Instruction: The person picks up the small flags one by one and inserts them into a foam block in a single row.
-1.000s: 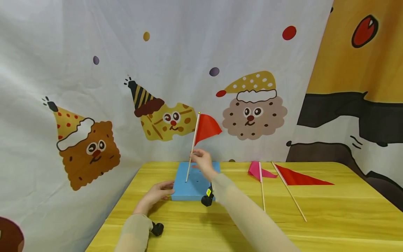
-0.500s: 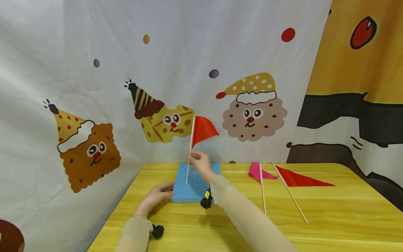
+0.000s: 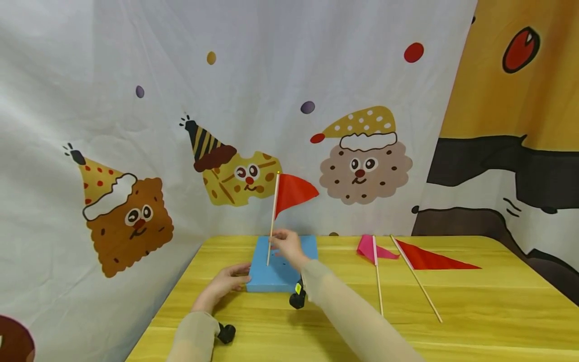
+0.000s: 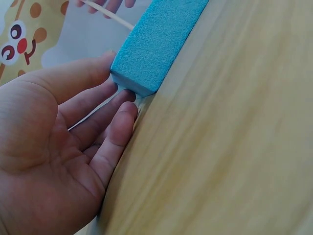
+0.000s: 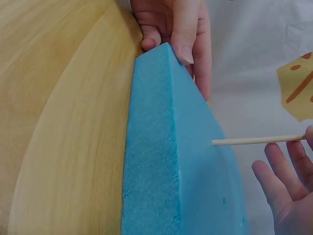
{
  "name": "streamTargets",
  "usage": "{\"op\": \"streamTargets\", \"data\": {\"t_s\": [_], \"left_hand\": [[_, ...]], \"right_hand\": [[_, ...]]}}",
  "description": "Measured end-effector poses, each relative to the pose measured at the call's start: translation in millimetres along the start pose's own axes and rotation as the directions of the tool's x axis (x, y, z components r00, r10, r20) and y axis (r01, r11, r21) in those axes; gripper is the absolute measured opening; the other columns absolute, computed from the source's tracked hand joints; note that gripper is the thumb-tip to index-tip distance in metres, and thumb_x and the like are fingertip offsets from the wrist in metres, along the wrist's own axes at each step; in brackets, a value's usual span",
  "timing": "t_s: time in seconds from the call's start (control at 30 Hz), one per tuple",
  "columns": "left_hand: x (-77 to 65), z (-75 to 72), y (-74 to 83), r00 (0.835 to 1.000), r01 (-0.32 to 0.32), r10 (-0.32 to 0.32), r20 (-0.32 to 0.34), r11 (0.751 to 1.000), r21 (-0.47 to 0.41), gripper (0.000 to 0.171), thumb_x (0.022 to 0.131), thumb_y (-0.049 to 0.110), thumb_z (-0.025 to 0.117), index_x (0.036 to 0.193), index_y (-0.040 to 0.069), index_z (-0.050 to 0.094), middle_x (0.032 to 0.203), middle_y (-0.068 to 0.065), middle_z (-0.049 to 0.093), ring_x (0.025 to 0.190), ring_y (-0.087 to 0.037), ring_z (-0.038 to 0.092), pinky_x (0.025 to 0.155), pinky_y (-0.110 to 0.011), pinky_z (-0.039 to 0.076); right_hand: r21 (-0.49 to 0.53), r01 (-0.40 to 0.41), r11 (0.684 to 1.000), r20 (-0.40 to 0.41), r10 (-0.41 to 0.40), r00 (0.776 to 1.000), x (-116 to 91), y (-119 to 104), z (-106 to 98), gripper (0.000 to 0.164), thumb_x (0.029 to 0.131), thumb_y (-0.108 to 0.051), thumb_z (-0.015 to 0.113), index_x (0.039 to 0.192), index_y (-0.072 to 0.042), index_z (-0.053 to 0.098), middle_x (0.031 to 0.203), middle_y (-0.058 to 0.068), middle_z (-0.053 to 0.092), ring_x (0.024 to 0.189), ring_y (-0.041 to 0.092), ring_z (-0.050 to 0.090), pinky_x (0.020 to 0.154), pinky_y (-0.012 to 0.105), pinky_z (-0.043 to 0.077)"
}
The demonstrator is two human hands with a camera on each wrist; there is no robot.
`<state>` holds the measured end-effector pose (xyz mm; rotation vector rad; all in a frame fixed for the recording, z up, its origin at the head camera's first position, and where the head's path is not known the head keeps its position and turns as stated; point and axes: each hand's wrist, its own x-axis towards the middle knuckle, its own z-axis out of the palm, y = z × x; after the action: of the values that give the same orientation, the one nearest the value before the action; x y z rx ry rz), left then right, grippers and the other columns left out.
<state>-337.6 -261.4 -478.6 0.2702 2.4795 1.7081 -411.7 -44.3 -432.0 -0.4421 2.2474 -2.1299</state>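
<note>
In the head view, my right hand pinches the thin wooden stick of a red triangular flag between thumb and fingers. The flag stands nearly upright, its lower end meeting the top of a blue foam block. How deep the stick goes cannot be seen in the right wrist view. My left hand holds the block's near left corner. In the left wrist view, the thumb is on the block's upper edge and the fingers are loosely bent against its side. Small holes dot the block's top.
A pink flag and another red flag lie on the wooden table to the right. Behind the table hangs a white cloth printed with cartoon faces. Black wrist cameras are strapped to both forearms.
The red flag's top has leaned left and come down, so its stick stands more upright. My right hand has lowered with it. The left hand keeps its place at the block.
</note>
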Motion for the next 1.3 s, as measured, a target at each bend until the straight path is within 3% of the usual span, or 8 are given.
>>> {"op": "streamTargets", "data": {"t_s": [0.27, 0.47, 0.77, 1.03, 1.3], "left_hand": [[2.7, 5.7, -1.3, 1.000, -0.008, 0.007, 0.018, 1.000, 0.005, 0.057, 0.094, 0.021, 0.066, 0.143, 0.000, 0.046, 0.138, -0.025, 0.049, 0.112, -0.032, 0.057, 0.079, -0.040, 0.050], [2.1, 10.1, -2.7, 0.999, -0.019, 0.020, 0.029, 1.000, -0.003, 0.056, 0.095, 0.021, 0.066, 0.143, 0.000, 0.046, 0.139, -0.025, 0.048, 0.113, -0.033, 0.056, 0.079, -0.040, 0.050], [4.0, 6.8, -4.0, 0.999, -0.020, 0.020, 0.043, 1.000, 0.014, 0.058, 0.094, 0.022, 0.066, 0.144, 0.000, 0.045, 0.139, -0.025, 0.047, 0.115, -0.035, 0.055, 0.080, -0.040, 0.051], [5.2, -3.6, -2.0, 0.999, -0.016, 0.015, 0.030, 1.000, 0.012, 0.059, 0.094, 0.022, 0.067, 0.144, 0.000, 0.045, 0.140, -0.026, 0.046, 0.115, -0.036, 0.055, 0.082, -0.041, 0.051], [3.1, -4.7, -2.9, 0.998, -0.015, 0.014, 0.055, 1.000, 0.020, 0.061, 0.095, 0.024, 0.065, 0.146, 0.000, 0.042, 0.142, -0.027, 0.044, 0.118, -0.036, 0.053, 0.083, -0.040, 0.050]], "right_hand": [[-0.005, -0.028, 1.000, 0.031, 0.028, 0.999, -5, 9, -15, 0.022, 0.094, -0.012, 0.064, 0.113, -0.002, 0.068, 0.101, 0.014, 0.067, 0.090, 0.037, 0.068, 0.073, 0.046, 0.056], [-0.012, -0.050, 0.999, 0.042, 0.050, 0.998, -13, 9, -44, 0.024, 0.095, -0.009, 0.062, 0.116, 0.002, 0.066, 0.109, 0.022, 0.066, 0.095, 0.044, 0.065, 0.074, 0.050, 0.055], [-0.052, -0.050, 0.997, -0.069, 0.046, 0.997, -34, 8, -127, 0.024, 0.095, -0.013, 0.064, 0.113, 0.001, 0.067, 0.108, 0.023, 0.066, 0.092, 0.042, 0.066, 0.077, 0.052, 0.053], [-0.100, -0.104, 0.990, -0.178, 0.085, 0.980, -62, 7, -209, 0.030, 0.094, -0.017, 0.066, 0.114, 0.004, 0.064, 0.099, 0.017, 0.067, 0.087, 0.037, 0.068, 0.072, 0.041, 0.056], [-0.169, -0.228, 0.959, -0.226, 0.187, 0.956, -92, 13, -263, 0.038, 0.093, -0.018, 0.067, 0.118, 0.010, 0.059, 0.100, 0.018, 0.069, 0.084, 0.033, 0.069, 0.073, 0.040, 0.056]]}}
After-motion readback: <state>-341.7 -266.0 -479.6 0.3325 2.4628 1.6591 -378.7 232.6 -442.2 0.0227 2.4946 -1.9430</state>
